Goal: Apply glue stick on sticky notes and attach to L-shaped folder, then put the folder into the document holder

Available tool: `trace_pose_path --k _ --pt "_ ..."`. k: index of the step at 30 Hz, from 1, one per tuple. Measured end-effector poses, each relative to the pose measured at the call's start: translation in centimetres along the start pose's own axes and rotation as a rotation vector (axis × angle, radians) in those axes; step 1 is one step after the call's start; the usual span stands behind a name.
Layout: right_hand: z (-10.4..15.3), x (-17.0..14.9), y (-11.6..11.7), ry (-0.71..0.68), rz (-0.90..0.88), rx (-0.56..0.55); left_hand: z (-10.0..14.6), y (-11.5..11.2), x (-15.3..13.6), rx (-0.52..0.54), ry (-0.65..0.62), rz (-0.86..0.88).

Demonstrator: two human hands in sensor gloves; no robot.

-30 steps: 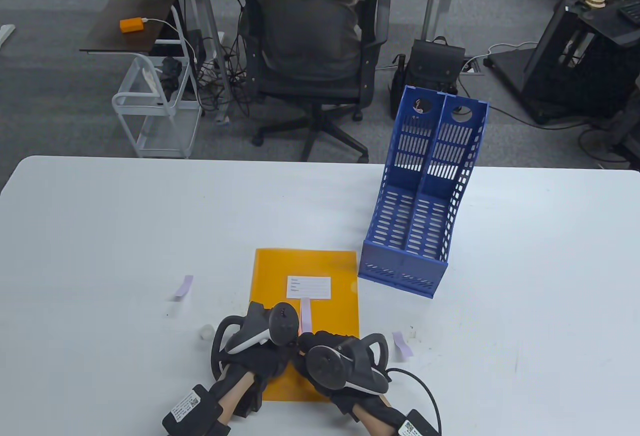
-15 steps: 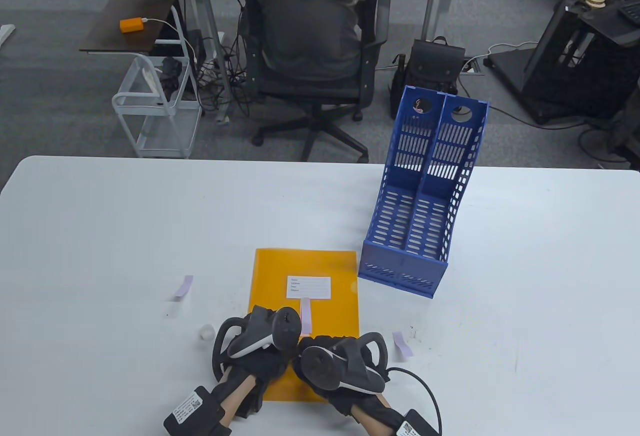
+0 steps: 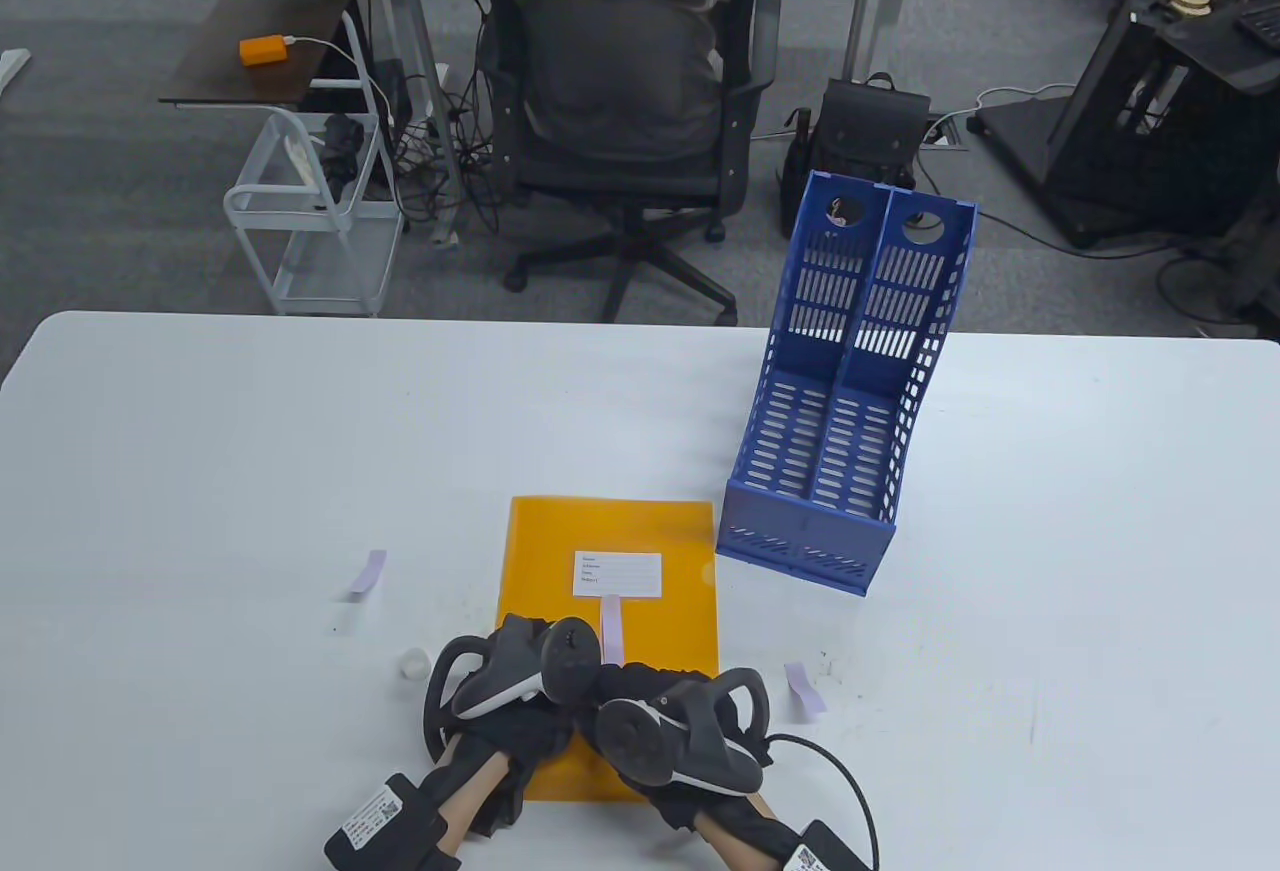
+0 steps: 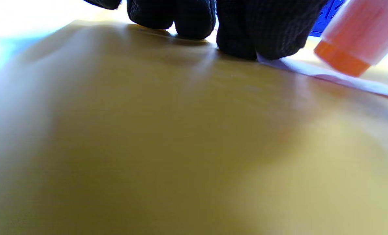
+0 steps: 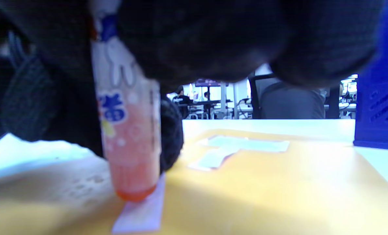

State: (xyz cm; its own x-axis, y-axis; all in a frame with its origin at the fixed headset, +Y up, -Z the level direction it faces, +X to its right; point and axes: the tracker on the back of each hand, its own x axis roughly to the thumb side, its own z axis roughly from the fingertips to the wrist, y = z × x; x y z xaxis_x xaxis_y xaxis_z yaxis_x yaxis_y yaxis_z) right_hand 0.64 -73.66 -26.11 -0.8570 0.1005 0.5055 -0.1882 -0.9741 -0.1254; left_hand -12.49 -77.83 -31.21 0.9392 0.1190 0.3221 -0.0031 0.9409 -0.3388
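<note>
An orange L-shaped folder [image 3: 640, 531] lies flat near the table's front, with a white label [image 3: 617, 573] and one pale purple sticky note [image 3: 611, 623] below the label. My left hand [image 3: 520, 676] presses its fingertips [image 4: 236, 42] on the end of another sticky note [image 4: 331, 77] lying on the folder [image 4: 168, 137]. My right hand [image 3: 665, 706] grips a pink glue stick [image 5: 128, 137], upright, its orange tip on that note [image 5: 143, 213]. In the left wrist view the glue stick [image 4: 357, 36] hangs just right of my fingers. The blue document holder [image 3: 850, 411] stands to the folder's right.
Two loose purple sticky notes lie on the table, one to the left [image 3: 368, 573] and one to the right [image 3: 805, 687]. A small white cap [image 3: 412, 663] sits by my left hand. A person in an office chair [image 3: 620, 81] sits beyond the far edge.
My right hand has drawn slightly toward the near edge and to the left with the glue stick. The left hand has stayed on the folder.
</note>
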Motion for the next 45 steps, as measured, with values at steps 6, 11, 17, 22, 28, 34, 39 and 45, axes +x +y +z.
trace_pose_path --k 6,11,17,22,28,34,39,45 --pt "-0.1 0.4 0.0 -0.015 0.025 0.021 0.0 0.0 0.0 -0.007 -0.002 0.007" --pt "-0.2 0.4 -0.1 -0.017 0.042 0.054 0.0 0.0 0.0 -0.011 -0.001 0.008" --pt "0.0 -0.1 -0.5 -0.008 0.024 0.118 0.0 0.0 -0.1 -0.008 -0.003 0.012" --pt "0.7 -1.9 -2.0 0.062 -0.026 0.167 0.0 -0.1 -0.1 -0.005 -0.004 0.01" --pt "1.4 -4.4 -3.9 0.207 -0.096 0.198 0.0 -0.1 -0.2 -0.005 -0.005 0.016" --pt "1.2 -5.1 -3.1 0.243 -0.238 0.242 0.1 -0.1 -0.3 -0.009 -0.005 0.024" --pt "1.0 -5.4 -2.4 0.245 -0.252 0.26 0.1 -0.2 -0.4 -0.012 -0.006 0.029" --pt "0.8 -5.9 -1.8 0.265 -0.264 0.199 0.1 -0.2 -0.4 -0.018 -0.006 0.034"
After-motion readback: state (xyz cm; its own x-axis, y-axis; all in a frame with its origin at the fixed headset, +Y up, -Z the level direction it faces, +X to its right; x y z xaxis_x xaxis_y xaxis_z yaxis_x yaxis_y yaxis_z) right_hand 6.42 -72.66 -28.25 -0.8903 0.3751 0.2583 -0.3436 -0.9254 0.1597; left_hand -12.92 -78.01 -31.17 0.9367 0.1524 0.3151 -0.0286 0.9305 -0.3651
